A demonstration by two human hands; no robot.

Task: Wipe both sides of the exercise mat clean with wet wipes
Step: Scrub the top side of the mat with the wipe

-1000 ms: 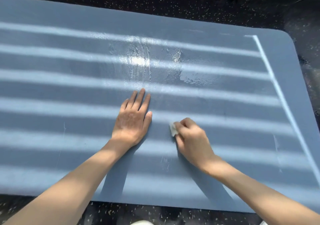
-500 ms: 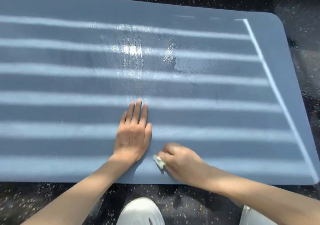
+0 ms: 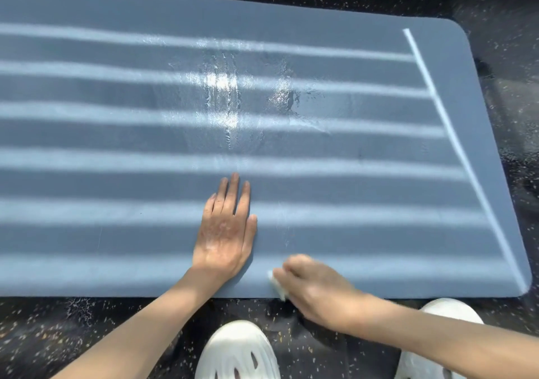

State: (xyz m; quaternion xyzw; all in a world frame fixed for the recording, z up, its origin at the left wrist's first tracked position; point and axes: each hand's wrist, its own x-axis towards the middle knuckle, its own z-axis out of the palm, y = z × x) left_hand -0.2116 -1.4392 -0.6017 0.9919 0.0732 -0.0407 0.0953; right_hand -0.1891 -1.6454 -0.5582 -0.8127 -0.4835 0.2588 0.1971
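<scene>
A blue-grey exercise mat (image 3: 116,133) lies flat on the dark floor, crossed by bands of sunlight. A wet, shiny patch (image 3: 224,92) glistens on its far middle. My left hand (image 3: 226,229) lies palm down on the mat with fingers straight. My right hand (image 3: 315,288) grips a folded white wet wipe (image 3: 277,286) and presses it on the mat's near edge. The right hand is motion-blurred, and most of the wipe is hidden under its fingers.
Black rubber flooring with pale flecks (image 3: 43,337) surrounds the mat. Two white clog shoes, one (image 3: 236,352) in the middle and one (image 3: 437,346) at the right, stand just short of the mat's near edge. The mat's rounded right end (image 3: 495,145) lies close to the right frame edge.
My right hand has dragged the wipe toward me, from the mat's middle down to its near edge. My left hand has stayed flat on the mat. The view has tilted down, showing the shoes.
</scene>
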